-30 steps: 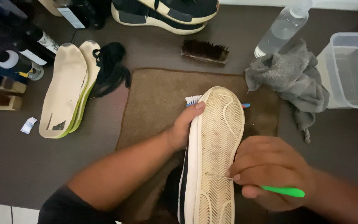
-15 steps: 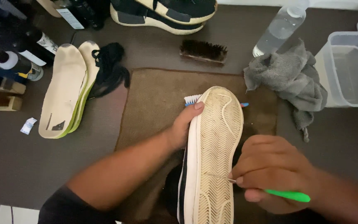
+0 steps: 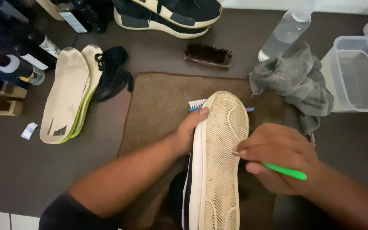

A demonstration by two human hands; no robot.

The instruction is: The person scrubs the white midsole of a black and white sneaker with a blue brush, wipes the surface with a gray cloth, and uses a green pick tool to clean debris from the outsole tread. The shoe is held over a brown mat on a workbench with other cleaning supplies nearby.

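Now the right hand (image 3: 284,159), gripping a green pick (image 3: 285,171), sits higher up the shoe (image 3: 220,162) than before; the left hand (image 3: 188,130) clasps its edge, and the tub (image 3: 356,79) beyond holds nothing visible.

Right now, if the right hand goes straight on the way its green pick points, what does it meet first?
The right hand aims the pick leftward; its tip already seems to touch the shoe sole, so it probably meets the sole first.

Upturned shoe's rubber sole (image 3: 220,157) was cream, herringbone-grooved, white-edged. Thin pick tool's plastic handle (image 3: 286,171) was bright green. Flat towel mat (image 3: 158,110) was brown; crumpled cloth (image 3: 297,83) grey; foam insoles (image 3: 67,96) beige, lime-rimmed; small toothbrush (image 3: 197,105) blue, white-bristled.
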